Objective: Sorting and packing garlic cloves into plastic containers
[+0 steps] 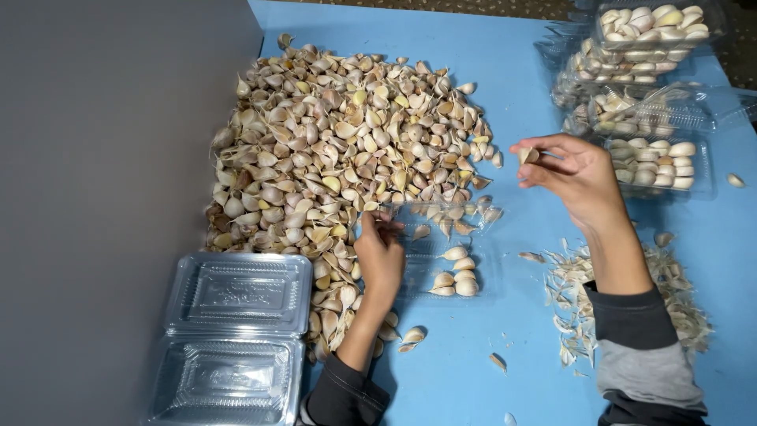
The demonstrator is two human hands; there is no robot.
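1. Ahead of you, the blue table top (505, 87) carries everything listed here.
2. At your near left, an empty clear plastic hinged box (233, 339) lies opened flat.
3. At your far right, clear plastic boxes filled with pale peeled cloves (643, 47) stand stacked close together.
4. At your near right, a scatter of dry papery skins (572, 304) lies on the blue surface.
5. Along your left, a plain grey panel (102, 173) borders the table.

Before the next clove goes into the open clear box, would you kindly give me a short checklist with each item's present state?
1. Right hand holds a garlic clove: ok.
2. Open clear box steadied by left hand: ok.
3. Box has room, only a few cloves inside: ok.
4. Garlic pile within reach: ok.
5. Clove fully peeled: cannot tell.
6. Empty closed boxes at hand: ok.
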